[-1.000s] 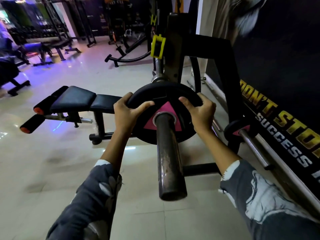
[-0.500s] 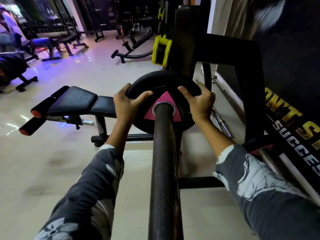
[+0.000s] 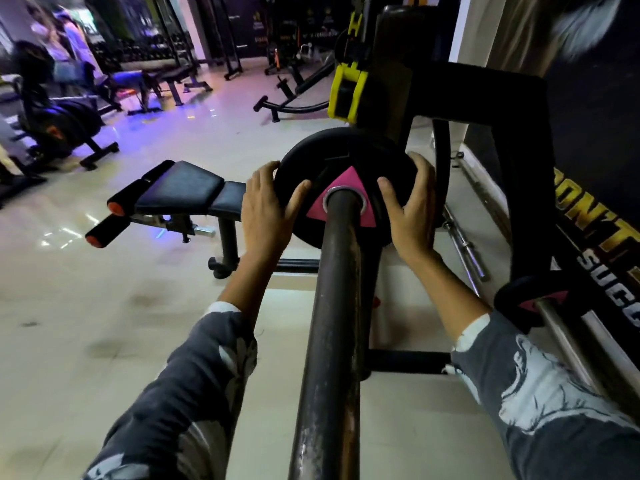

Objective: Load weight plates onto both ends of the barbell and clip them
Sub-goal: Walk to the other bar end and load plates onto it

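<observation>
Rubber-black with a pink triangle round its bore, the weight plate [image 3: 346, 181] sits threaded on the barbell sleeve [image 3: 334, 323], far along it and close against the rack upright [image 3: 388, 81] at twelve o'clock. My left hand [image 3: 268, 209] clasps the rim at nine o'clock, thumb laid across the face; my right hand [image 3: 412, 209] clasps it at three o'clock, fingers curled behind the edge. Both are closed on the plate. I judge it dense and stiff, not fragile, likely to bind on the scuffed steel if tilted, so opposite rim points with even pressure seem best. No clip shows on this end yet. Another plate [image 3: 512, 299] hangs on a storage peg at four o'clock.
</observation>
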Motion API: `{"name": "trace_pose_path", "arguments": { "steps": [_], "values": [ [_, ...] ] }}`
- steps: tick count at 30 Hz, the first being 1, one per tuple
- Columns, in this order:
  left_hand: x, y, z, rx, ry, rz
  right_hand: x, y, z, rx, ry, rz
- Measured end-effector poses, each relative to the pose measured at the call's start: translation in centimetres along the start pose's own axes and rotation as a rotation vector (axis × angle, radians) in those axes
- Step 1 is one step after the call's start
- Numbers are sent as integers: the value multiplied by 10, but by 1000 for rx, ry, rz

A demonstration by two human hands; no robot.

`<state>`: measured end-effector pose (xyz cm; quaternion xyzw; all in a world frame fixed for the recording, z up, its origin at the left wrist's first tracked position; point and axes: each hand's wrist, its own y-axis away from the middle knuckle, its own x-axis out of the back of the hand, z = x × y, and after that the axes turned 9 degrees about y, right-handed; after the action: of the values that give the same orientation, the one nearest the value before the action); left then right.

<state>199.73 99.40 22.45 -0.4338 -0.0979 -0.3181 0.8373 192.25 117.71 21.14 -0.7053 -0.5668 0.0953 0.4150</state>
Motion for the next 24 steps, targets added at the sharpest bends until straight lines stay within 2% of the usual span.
{"name": "trace_pose_path", "arguments": {
  "steps": [2,8,13,19,24],
  "values": [
    [9,18,3,-55,-52,-23,4,25,-4,53,57,0],
    [40,87,25,-120,-55,-156,39,98,-33,47,124,-203],
    [87,154,53,-86,46,-174,92,162,-66,39,107,-237],
    [159,253,89,-159,150,-172,161,259,-115,117,100,-213],
    [201,326,122,-152,201,-188,218,328,-146,36,-12,-232]
  ]
}}
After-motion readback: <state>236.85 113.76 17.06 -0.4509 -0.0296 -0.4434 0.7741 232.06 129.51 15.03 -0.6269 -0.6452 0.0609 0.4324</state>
